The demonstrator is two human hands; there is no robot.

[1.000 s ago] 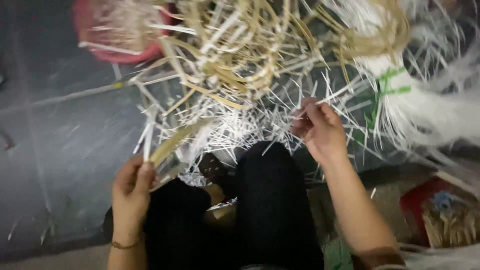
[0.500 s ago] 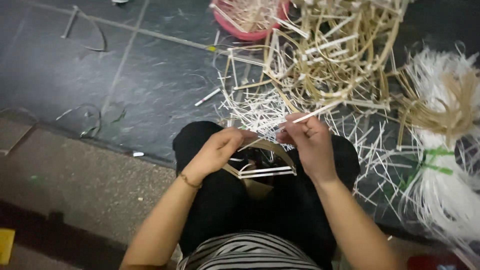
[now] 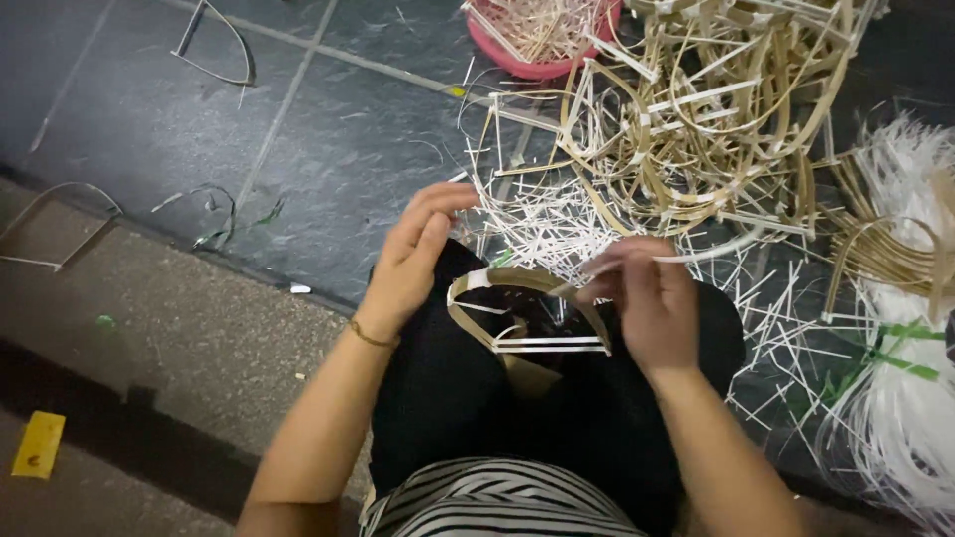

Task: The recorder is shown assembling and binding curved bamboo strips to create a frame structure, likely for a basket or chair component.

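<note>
Floor [image 3: 328, 149]: dark slate tiles, lighter stone step at lower left.
Frame pile [image 3: 696, 119]: tangle of bent tan strips w/ white bands, upper right, beyond the knees.
White strip bundle [image 3: 895, 418]: far right, tied w/ green band.
Loose white strips [image 3: 557, 224]: scattered on floor btwn pile & knees.
Pink basin [image 3: 542, 35]: top centre, holds more strips.
Bent frame [image 3: 522, 318]: tan loop w/ white bands, on lap over black trousers, btwn both hands.
Right hand [image 3: 647, 303]: forearm angled up from lower right, fingers curled, pinching a thin white strip [image 3: 696, 254] at frame's right end.
Left hand [image 3: 413, 259]: forearm up from lower left, bracelet at wrist; fingers extended, close together, at frame's left end; grip not clear.
</note>
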